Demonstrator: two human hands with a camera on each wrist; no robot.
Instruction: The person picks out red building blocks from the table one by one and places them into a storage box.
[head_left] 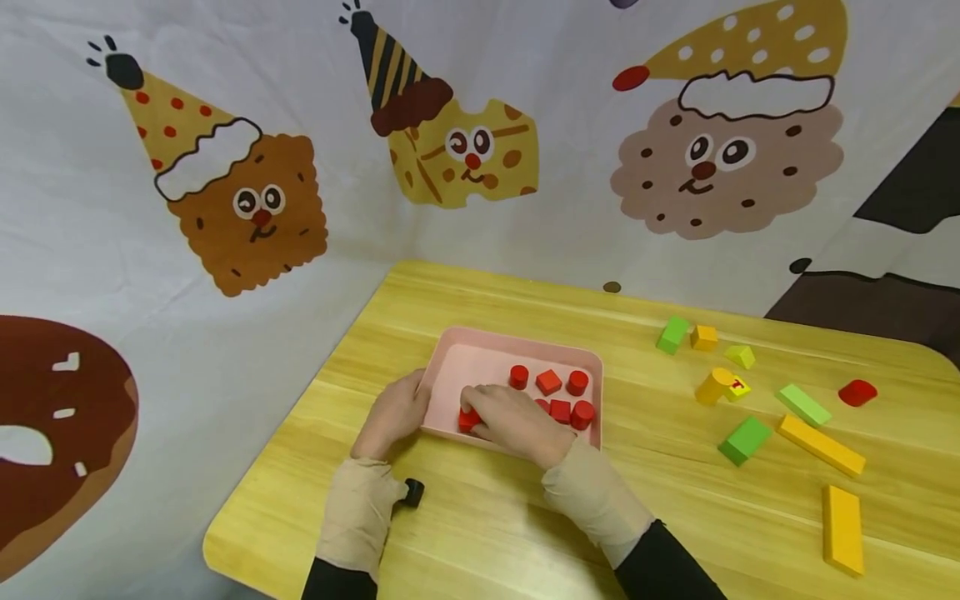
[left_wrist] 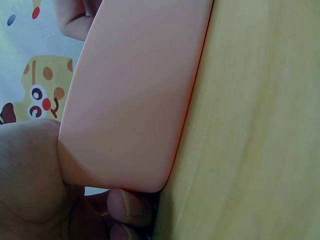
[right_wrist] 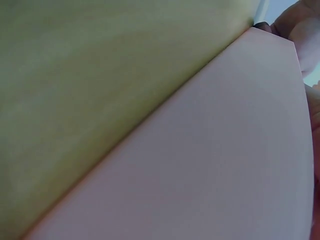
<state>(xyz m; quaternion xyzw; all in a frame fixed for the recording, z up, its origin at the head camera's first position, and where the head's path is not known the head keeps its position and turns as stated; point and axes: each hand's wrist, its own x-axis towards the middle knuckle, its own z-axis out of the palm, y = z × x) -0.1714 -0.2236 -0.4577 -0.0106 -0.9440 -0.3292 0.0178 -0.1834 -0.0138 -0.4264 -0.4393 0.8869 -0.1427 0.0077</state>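
A shallow pink tray stands on the wooden table. My left hand grips its left end, and the left wrist view shows bent fingertips against the tray's outer wall. Reaching over the near rim, my right hand pinches a red block inside the tray at the near left. The hand partly covers that block. Toward the tray's right side are several red pieces, among them a red cylinder, a tilted red block and another red cylinder.
Right of the tray, loose blocks lie scattered: a green block, a yellow cylinder, a long yellow block, another yellow block and a red piece. A patterned cloth hangs behind the table.
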